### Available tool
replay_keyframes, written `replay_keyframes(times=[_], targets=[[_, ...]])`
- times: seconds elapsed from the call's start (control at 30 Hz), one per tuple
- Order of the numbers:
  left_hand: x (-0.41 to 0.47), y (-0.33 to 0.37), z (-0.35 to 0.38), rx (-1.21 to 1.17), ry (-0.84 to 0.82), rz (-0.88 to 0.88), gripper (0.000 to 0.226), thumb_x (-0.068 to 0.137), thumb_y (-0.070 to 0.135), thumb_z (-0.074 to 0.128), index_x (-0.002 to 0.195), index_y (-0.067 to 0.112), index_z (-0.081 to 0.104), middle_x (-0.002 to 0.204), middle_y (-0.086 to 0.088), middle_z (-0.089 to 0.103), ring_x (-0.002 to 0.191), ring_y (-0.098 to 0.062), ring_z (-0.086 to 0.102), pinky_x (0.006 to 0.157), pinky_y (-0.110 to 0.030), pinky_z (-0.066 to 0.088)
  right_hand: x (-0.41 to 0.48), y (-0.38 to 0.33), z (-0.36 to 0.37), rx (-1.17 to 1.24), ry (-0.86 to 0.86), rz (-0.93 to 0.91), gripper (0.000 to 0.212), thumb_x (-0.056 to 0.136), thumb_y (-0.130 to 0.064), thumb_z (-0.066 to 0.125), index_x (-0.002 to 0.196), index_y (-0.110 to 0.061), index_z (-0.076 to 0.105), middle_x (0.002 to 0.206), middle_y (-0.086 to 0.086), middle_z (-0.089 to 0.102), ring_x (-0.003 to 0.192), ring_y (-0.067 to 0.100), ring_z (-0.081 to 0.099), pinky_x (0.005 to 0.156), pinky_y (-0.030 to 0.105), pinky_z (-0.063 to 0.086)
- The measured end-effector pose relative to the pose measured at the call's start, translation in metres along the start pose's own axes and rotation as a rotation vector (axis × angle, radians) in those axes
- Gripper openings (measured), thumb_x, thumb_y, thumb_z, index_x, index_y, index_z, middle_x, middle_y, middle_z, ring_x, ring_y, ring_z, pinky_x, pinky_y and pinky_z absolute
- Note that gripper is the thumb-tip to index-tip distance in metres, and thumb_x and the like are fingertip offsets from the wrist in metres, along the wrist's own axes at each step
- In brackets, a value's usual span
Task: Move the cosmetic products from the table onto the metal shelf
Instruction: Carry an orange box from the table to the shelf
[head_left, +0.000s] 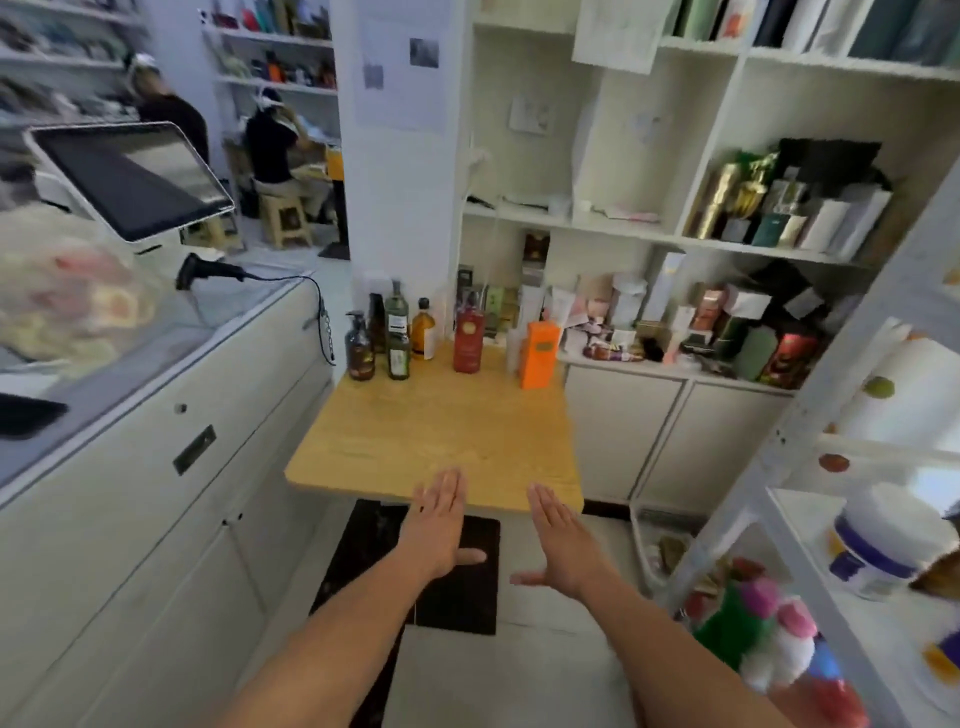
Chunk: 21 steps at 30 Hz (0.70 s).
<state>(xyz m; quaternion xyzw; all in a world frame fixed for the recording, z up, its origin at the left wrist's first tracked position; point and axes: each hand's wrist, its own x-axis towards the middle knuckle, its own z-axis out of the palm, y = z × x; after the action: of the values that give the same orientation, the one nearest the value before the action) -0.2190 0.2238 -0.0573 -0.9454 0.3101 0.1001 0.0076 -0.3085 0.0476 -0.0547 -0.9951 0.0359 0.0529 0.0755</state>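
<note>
A small wooden table (441, 441) stands ahead. At its far edge stand several cosmetic products: a dark pump bottle (359, 348), a green bottle (398, 332), an amber bottle (424, 330), a red box (469, 340) and an orange box (540, 353). The white metal shelf (810, 441) rises at the right, with jars and bright items on its tiers. My left hand (441, 525) and my right hand (561, 540) hover flat, fingers straight, over the table's near edge. Both hold nothing.
A white counter (156, 415) with a tilted screen (130, 179) and a barcode scanner (208, 271) runs along the left. White wall shelving (675, 234) crowded with boxes stands behind the table. A black mat (457, 587) lies on the floor. Two people sit in the far room.
</note>
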Motion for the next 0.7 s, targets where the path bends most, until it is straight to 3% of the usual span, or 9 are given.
replay_keyframes(times=[0.1,0.33,0.53,0.7], targets=[[0.031,-0.019,0.000,0.026,-0.052,-0.049,0.110,0.088,0.065,0.046,0.145,0.008,-0.028,0.156,-0.010,-0.029,0.144,-0.026,-0.023,0.116,-0.045,-0.013,0.046,0.006,-0.002,-0.014,-0.040,-0.078,0.121,0.076,-0.062,0.063,0.146,-0.008,-0.021,0.154,0.000,-0.027,0.145,0.017,-0.016,0.117,0.030,-0.005],[0.160,-0.046,-0.030,-0.046,0.020,-0.026,0.112,0.086,0.062,0.053,0.148,0.007,-0.022,0.158,-0.008,-0.023,0.146,-0.024,-0.019,0.118,-0.045,-0.008,0.169,0.044,-0.013,-0.047,-0.005,-0.069,0.120,0.077,-0.061,0.062,0.147,-0.006,-0.018,0.157,0.004,-0.020,0.146,0.017,-0.014,0.118,0.030,0.000],[0.285,-0.059,-0.064,-0.058,0.056,0.066,0.114,0.084,0.059,0.058,0.149,0.008,-0.020,0.158,-0.008,-0.023,0.146,-0.025,-0.019,0.118,-0.044,-0.007,0.261,0.098,-0.045,-0.009,-0.010,0.067,0.120,0.077,-0.063,0.061,0.147,-0.009,-0.021,0.156,0.001,-0.023,0.146,0.017,-0.012,0.118,0.030,0.002],[0.373,-0.053,-0.085,-0.089,0.037,0.093,0.115,0.084,0.063,0.054,0.148,0.006,-0.023,0.157,-0.009,-0.026,0.145,-0.025,-0.023,0.117,-0.044,-0.009,0.317,0.145,-0.055,0.078,0.022,0.245,0.127,0.070,-0.077,0.049,0.143,-0.005,-0.025,0.154,0.002,-0.028,0.146,0.019,-0.013,0.119,0.031,0.003]])
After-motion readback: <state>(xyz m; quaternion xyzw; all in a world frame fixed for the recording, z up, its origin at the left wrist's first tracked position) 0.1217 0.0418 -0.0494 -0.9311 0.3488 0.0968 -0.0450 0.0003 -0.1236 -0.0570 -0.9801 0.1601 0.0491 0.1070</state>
